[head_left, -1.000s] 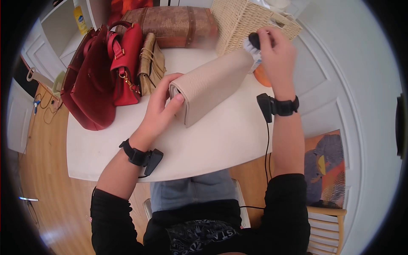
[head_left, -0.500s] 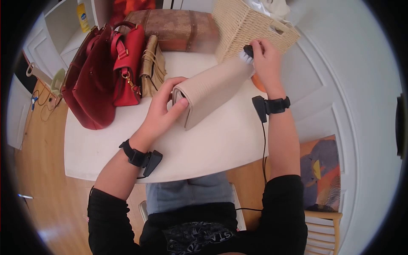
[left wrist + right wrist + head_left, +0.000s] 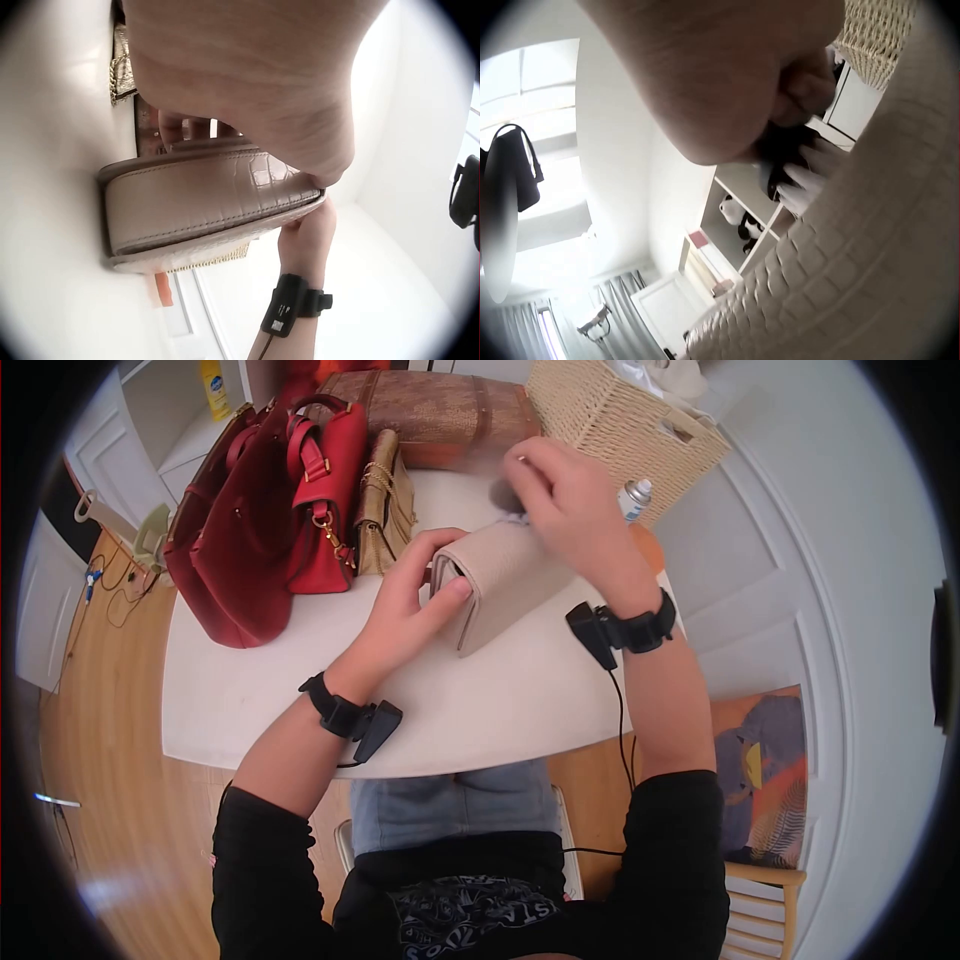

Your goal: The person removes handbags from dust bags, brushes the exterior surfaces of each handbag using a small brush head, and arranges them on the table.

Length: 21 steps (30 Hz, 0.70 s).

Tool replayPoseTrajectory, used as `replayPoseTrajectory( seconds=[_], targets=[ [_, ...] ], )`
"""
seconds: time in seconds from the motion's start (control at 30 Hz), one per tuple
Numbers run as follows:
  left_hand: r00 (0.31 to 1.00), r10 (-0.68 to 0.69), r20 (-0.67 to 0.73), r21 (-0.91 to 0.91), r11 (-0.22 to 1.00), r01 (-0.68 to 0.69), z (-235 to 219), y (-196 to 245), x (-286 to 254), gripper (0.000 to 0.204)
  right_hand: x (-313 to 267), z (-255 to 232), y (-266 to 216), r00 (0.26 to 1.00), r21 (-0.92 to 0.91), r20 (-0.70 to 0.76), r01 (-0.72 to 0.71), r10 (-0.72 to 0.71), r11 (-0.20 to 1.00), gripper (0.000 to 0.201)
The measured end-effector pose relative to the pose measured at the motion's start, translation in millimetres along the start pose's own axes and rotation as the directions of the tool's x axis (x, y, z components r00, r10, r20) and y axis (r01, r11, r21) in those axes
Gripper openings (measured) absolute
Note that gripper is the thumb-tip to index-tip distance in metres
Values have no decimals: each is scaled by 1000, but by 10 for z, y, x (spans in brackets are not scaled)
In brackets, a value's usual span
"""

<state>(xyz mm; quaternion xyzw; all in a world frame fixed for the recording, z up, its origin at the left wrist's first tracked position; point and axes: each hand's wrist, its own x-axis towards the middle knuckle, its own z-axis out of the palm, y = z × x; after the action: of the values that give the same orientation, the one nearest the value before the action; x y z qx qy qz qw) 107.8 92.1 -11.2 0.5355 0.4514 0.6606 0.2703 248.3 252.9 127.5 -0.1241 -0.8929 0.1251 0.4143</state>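
A beige handbag (image 3: 505, 575) with a crocodile-skin pattern stands on the white table (image 3: 400, 690). My left hand (image 3: 400, 610) grips its near left end, the thumb on the front side and the fingers round the back. Above the bag's top edge, my right hand (image 3: 575, 510) holds a small brush (image 3: 787, 154) with a black back and white bristles. In the right wrist view the bristles (image 3: 810, 180) meet the bag's upper edge. Seen from the left wrist, the bag's stitched side panel (image 3: 202, 195) faces the camera.
Left of the bag stand a dark red handbag (image 3: 235, 550), a bright red handbag (image 3: 328, 510) and a gold clutch (image 3: 385, 505). Behind are a brown trunk (image 3: 440, 415) and a wicker basket (image 3: 590, 420). A spray can (image 3: 633, 500) and an orange object (image 3: 648, 548) stand at the right.
My right hand has moved left with the brush, from the bag's far right end to over its top middle. The left hand keeps its grip on the bag.
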Motion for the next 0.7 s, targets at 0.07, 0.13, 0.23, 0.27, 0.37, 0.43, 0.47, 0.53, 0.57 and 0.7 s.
replayPoseTrajectory(
  seconds=[0.07,0.13,0.23,0.27,0.37,0.43,0.47,0.53,0.57,0.7],
  targets=[
    [1000,6,-2,-9,1000,-6,9,8,7,52,-15,42,-93,990,-40,101,104,-100,994,15],
    [1000,14,23,5,1000,-14,4,17,7,52,47,21,-192,995,-9,19,96,-96,995,13],
    [1000,4,2,-42,999,-4,6,-2,7,53,-12,128,-220,992,30,-24,126,-126,992,11],
    [1000,5,3,-41,999,-5,-9,-23,3,53,-66,196,-203,986,45,21,163,-164,986,10],
    [998,-54,36,31,998,53,-37,-63,-25,56,-205,354,-142,981,83,61,177,-182,981,9],
    [998,-56,9,-48,997,56,6,-51,-33,59,-224,384,-118,986,85,46,158,-162,984,8],
    [998,-58,7,-48,997,58,4,-56,-39,59,-232,387,-111,990,83,29,136,-139,987,8],
    [999,-33,7,-72,997,33,4,-70,-13,62,-257,388,-139,989,98,-74,138,-131,985,8],
    [1000,-31,6,-71,997,31,-2,-81,-2,62,-264,388,-147,977,113,-177,142,-120,983,8],
    [999,32,-41,-17,999,-33,-17,-93,-1,64,-381,64,52,910,152,-409,-5,68,988,16]
  ],
)
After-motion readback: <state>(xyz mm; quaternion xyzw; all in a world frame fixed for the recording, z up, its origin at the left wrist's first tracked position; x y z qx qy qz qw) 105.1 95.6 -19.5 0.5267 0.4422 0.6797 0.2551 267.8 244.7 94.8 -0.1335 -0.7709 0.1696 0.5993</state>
